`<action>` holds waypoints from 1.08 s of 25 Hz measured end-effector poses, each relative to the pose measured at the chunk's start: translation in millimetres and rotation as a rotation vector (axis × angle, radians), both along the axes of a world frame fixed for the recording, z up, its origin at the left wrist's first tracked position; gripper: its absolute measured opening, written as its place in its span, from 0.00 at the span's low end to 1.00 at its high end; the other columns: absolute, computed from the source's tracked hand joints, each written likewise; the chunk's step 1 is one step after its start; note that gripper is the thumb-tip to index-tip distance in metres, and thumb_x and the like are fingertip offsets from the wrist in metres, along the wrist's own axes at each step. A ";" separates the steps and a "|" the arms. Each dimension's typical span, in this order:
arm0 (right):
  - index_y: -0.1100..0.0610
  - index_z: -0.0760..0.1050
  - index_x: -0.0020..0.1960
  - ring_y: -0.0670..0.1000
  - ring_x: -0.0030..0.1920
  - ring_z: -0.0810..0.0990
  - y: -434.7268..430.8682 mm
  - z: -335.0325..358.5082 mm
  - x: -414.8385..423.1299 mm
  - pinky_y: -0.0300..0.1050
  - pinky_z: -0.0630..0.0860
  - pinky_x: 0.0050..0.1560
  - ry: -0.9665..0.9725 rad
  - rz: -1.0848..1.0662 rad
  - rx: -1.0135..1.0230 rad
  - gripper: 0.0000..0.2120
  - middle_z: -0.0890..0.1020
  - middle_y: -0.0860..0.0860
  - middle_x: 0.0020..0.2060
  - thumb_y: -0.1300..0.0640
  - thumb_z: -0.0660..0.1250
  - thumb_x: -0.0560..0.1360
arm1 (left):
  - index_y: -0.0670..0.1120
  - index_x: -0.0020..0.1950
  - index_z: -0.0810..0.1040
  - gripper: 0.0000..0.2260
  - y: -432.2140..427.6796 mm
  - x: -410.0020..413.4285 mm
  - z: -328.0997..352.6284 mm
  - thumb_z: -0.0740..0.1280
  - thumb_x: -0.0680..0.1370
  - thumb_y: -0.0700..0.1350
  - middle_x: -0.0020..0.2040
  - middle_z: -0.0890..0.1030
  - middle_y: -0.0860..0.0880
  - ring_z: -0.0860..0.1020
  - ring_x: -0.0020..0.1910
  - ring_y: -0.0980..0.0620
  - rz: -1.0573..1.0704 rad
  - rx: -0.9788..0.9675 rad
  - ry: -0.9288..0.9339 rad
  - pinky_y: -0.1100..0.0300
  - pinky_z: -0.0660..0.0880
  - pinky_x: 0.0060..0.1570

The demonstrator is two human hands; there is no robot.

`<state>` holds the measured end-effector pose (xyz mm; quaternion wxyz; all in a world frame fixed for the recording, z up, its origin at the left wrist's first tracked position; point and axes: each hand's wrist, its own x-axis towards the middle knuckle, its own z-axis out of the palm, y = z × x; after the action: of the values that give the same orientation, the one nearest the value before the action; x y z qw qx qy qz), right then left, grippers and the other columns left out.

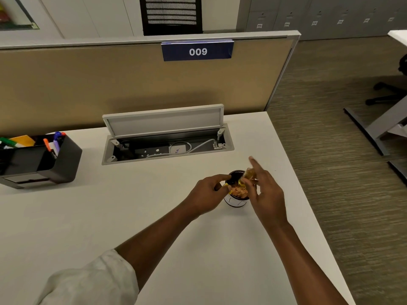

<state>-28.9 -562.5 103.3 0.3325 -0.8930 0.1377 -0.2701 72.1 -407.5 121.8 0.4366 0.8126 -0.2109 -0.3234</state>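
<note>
1. A small dark round cup [236, 201] stands on the white desk [154, 216];
2. the right hand [267, 192] grips a small amber glass bottle [248, 173], tilted over it;
3. the left hand [206, 194] pinches a small yellow piece [227, 185] at its rim.

Left sleeve [88, 280], lower left: off-white cloth, creased, bunched in a thick roll near the elbow. Left forearm [154, 238] bare beyond it. Right forearm [300, 260], lower right, bare to the frame edge. Left hand [207, 194], right hand [267, 194]: uncovered.

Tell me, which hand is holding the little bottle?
The right hand pinches the amber bottle above the cup; the left hand only touches the cup's rim.
</note>
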 end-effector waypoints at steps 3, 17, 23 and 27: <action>0.54 0.70 0.73 0.48 0.58 0.81 2.7 0.1 1.5 0.35 0.75 0.59 0.045 0.037 -0.003 0.25 0.82 0.51 0.59 0.59 0.69 0.78 | 0.53 0.70 0.76 0.16 0.8 1.0 -1.3 0.65 0.81 0.49 0.48 0.83 0.36 0.82 0.51 0.38 0.012 0.001 0.007 0.41 0.79 0.52; 0.60 0.72 0.71 0.56 0.54 0.84 6.6 9.6 1.4 0.55 0.84 0.53 -0.025 0.014 -0.036 0.24 0.84 0.58 0.56 0.54 0.69 0.76 | 0.57 0.69 0.76 0.16 5.4 1.7 -4.4 0.66 0.81 0.49 0.50 0.83 0.35 0.81 0.51 0.37 0.023 -0.010 0.007 0.38 0.79 0.55; 0.61 0.74 0.69 0.52 0.50 0.83 4.5 10.6 2.2 0.48 0.83 0.51 -0.053 0.006 -0.125 0.22 0.84 0.56 0.51 0.60 0.71 0.77 | 0.57 0.68 0.76 0.16 4.8 1.8 -1.8 0.65 0.81 0.50 0.49 0.83 0.35 0.81 0.50 0.37 0.016 -0.016 0.002 0.38 0.79 0.53; 0.58 0.72 0.71 0.49 0.50 0.80 4.5 13.8 3.2 0.41 0.80 0.53 -0.089 -0.016 -0.122 0.23 0.82 0.53 0.51 0.60 0.70 0.78 | 0.57 0.69 0.75 0.16 4.8 -0.3 0.0 0.65 0.81 0.50 0.49 0.83 0.35 0.81 0.51 0.38 0.009 -0.024 0.010 0.38 0.79 0.54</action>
<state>-25.7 -557.9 117.1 0.2811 -0.8975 0.1133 -0.3203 71.7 -402.7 121.9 0.4489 0.8064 -0.2091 -0.3231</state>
